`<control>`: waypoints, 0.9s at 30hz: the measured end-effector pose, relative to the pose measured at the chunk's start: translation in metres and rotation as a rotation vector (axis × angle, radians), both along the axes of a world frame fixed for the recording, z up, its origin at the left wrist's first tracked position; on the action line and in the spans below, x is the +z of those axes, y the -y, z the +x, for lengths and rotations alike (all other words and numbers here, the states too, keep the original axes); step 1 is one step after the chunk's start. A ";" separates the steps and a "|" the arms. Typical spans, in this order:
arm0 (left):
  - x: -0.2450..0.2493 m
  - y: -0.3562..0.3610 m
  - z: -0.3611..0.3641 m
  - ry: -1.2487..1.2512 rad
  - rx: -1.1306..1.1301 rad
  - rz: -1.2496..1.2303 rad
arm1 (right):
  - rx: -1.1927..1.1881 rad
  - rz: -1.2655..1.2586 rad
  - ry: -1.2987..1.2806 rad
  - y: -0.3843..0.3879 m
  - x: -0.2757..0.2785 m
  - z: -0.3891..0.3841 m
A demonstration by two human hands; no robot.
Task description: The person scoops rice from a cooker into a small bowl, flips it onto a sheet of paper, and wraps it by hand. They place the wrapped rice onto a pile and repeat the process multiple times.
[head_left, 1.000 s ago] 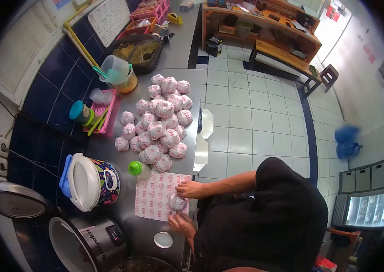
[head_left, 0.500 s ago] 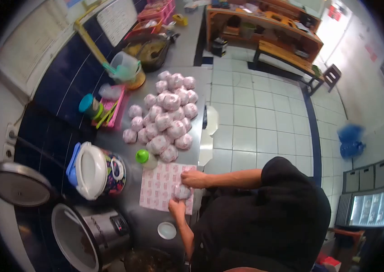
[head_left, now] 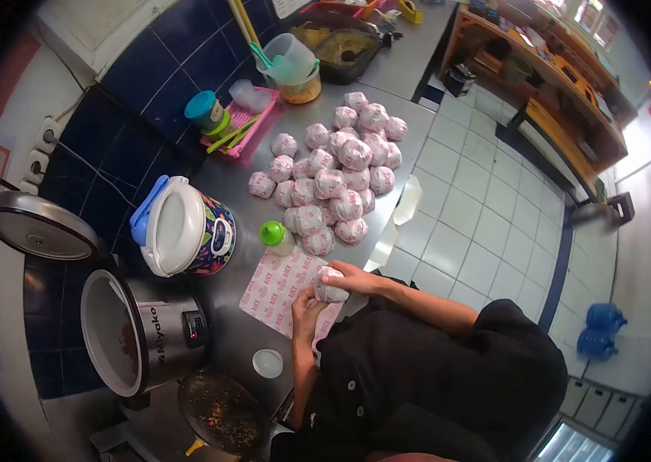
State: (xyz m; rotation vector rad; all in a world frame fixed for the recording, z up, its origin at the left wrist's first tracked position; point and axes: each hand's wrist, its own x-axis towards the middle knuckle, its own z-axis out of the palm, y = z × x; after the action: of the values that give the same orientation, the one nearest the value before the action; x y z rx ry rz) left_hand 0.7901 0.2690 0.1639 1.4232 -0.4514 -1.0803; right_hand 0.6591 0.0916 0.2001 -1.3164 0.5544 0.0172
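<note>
Fingers first: my right hand point(head_left: 355, 279) curls over a paper-wrapped ball point(head_left: 328, 286), grasping its far side. My left hand point(head_left: 306, 309) is at the near-left side, fingers bent against the paper, so it's gripped between both, probably to steady it and stop the folds opening. Ball sits over the near edge of the printed sheet point(head_left: 275, 286), close to my body, likely so both hands reach easily. Sheet lies spread left of and beyond my fingers, on the metal counter point(head_left: 237, 343). Just past its far edge, a green-capped bottle point(head_left: 282, 246) stands upright, probably there for quick reach. Further beyond my fingers is the pile of wrapped balls point(head_left: 330, 183), heaped, seemingly to leave working room nearer me. Left of my fingers, closer in: small white dish point(head_left: 268, 363); further left, the steel cooker point(head_left: 164, 350), lid up, mouth turned sideways. Pan with browned bits point(head_left: 222, 412) is lower left of my fingers. Hidden stuff: left fingertips merge with the wrapper, can't tell exactly where they press; fold ends and underside of the ball are covered. Sheet's near part is partly blocked by my hands. Brown patch inside the cooker, can't say what. Pile's lower layers are out of sight, no reliable count.
</note>
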 end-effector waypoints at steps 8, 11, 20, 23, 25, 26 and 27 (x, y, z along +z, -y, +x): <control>0.062 0.074 -0.020 0.240 0.061 0.188 | 0.111 -0.113 0.060 0.072 0.028 0.003; 0.058 0.086 -0.033 0.129 0.154 0.057 | 0.178 -0.192 0.085 0.089 0.026 0.013; 0.099 0.070 -0.069 0.073 0.501 0.085 | 0.106 -0.582 0.176 0.155 0.048 0.077; 0.091 0.028 -0.081 0.091 0.819 0.177 | -0.072 -0.701 0.187 0.239 0.082 0.149; 0.072 -0.011 -0.089 0.064 1.019 0.221 | 0.056 -1.058 0.057 0.289 0.083 0.198; 0.067 -0.026 -0.094 0.123 1.066 0.285 | 0.151 -1.241 0.037 0.313 0.057 0.222; 0.064 -0.041 -0.099 0.179 1.114 0.352 | 0.281 -1.249 0.052 0.330 0.037 0.238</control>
State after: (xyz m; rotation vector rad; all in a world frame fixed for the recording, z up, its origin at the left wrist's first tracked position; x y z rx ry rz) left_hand 0.6911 0.3102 0.2281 1.7250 0.4295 -0.1160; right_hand 0.8970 -0.2386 0.2372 -2.5949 0.3009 -0.1553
